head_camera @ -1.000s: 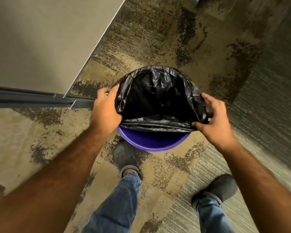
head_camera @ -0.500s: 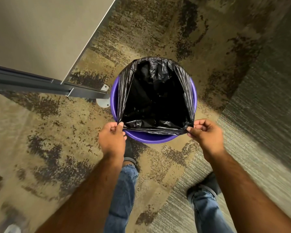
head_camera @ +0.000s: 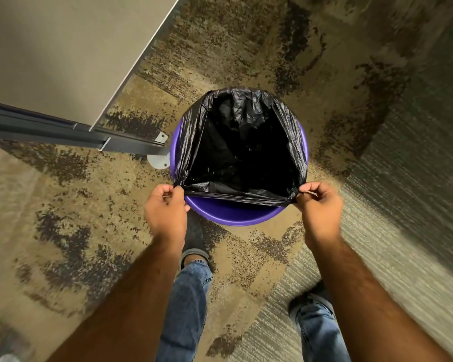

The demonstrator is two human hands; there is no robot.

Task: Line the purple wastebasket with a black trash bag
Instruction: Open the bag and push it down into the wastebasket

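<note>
A round purple wastebasket (head_camera: 233, 214) stands on the carpet in front of my feet. A black trash bag (head_camera: 242, 150) hangs open inside it, its far edge folded over the far rim. The bag's near edge is stretched in a straight line across the opening, short of the near rim, so the purple inner wall shows below it. My left hand (head_camera: 165, 212) pinches the bag's near left corner. My right hand (head_camera: 318, 209) pinches the near right corner.
A grey partition panel (head_camera: 63, 56) stands at the upper left, its dark frame (head_camera: 63, 134) ending in a metal foot (head_camera: 158, 158) that touches the basket's left side. Patterned carpet (head_camera: 259, 48) lies all round. My two shoes and jeans are just behind the basket.
Both hands slid from the sides of the bag's mouth to its near corners and now pull the near edge taut. The view has shifted, and the bag's sides sit lower in the basket.
</note>
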